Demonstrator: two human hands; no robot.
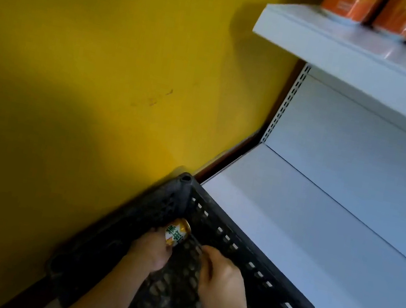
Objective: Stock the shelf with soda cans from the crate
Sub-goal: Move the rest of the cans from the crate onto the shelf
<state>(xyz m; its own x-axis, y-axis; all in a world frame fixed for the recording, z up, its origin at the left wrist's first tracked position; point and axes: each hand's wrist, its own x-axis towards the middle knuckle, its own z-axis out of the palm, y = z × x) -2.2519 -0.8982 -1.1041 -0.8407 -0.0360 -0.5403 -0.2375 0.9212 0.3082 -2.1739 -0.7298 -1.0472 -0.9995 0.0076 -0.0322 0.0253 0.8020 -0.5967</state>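
Observation:
A black plastic crate [244, 264] with a lattice floor stands at the bottom of the view, against the yellow wall. Both my hands reach into it. My left hand [149, 250] grips a yellow and white soda can [176, 234] near the crate's far left corner. My right hand [221, 276] hovers beside it over the crate floor with fingers curled; whether it holds anything is hidden. A white lower shelf [319, 228] lies to the right of the crate. On the upper shelf [351, 47] stand orange cans [400, 15].
A yellow wall [92, 53] fills the left side. A perforated white upright [285, 106] and back panel [361, 143] rise behind the lower shelf. A dark skirting strip [225, 158] runs along the foot of the wall.

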